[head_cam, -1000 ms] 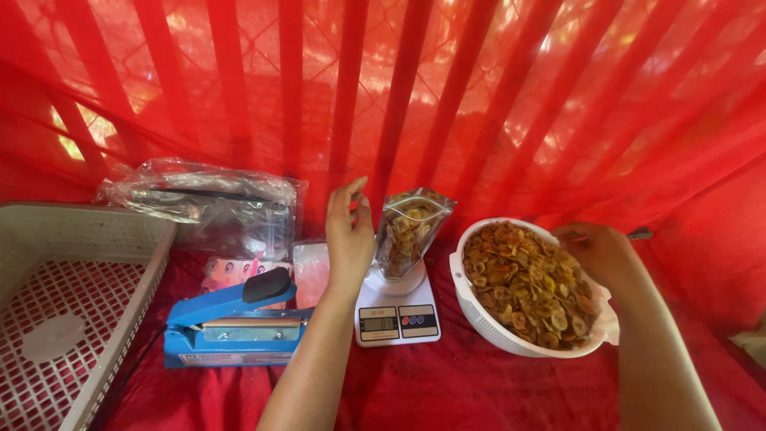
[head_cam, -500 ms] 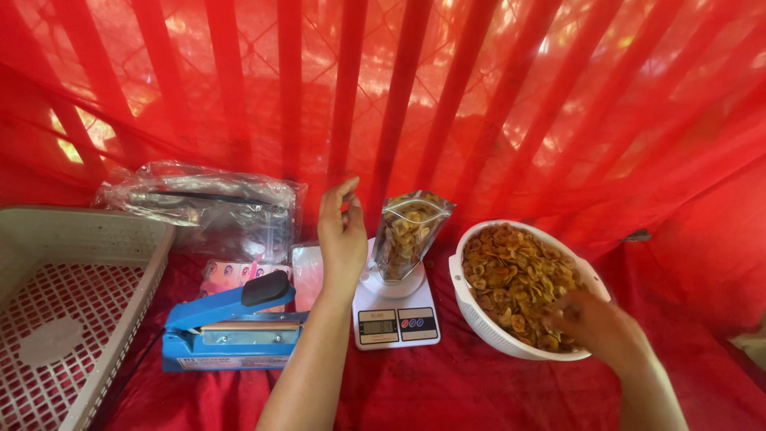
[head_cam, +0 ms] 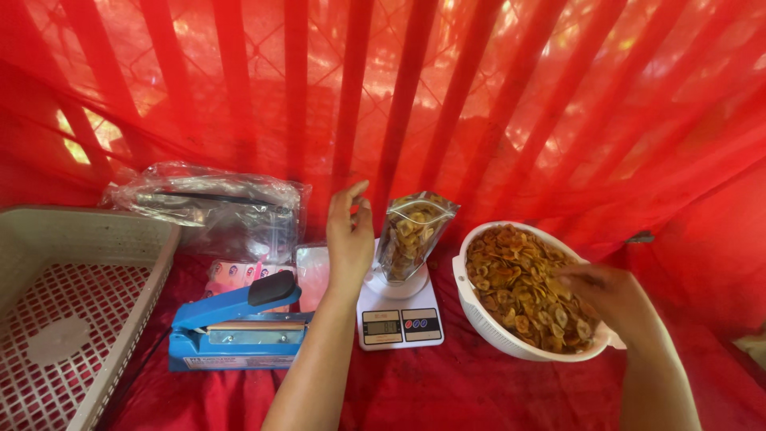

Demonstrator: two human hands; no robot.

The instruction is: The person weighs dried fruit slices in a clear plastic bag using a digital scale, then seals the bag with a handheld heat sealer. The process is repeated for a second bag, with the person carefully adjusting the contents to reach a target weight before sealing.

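Observation:
A clear pouch (head_cam: 411,233) partly filled with fried chips stands upright on a small white digital scale (head_cam: 396,315). My left hand (head_cam: 349,238) hovers just left of the pouch, fingers apart, holding nothing. To the right sits a white bowl (head_cam: 479,319) heaped with golden chips (head_cam: 519,283). My right hand (head_cam: 608,297) rests in the chips at the bowl's right side, fingers curled down into them; whether it grips any chips is hidden.
A blue heat sealer (head_cam: 235,327) lies left of the scale. Behind it are pink packets (head_cam: 235,275) and a crumpled bundle of clear bags (head_cam: 211,203). A beige perforated basket (head_cam: 88,263) stands far left. Red cloth covers the table; red netting hangs behind.
My right hand moved from the bowl's far rim around its right side and down into the chips. My left hand stayed beside the pouch.

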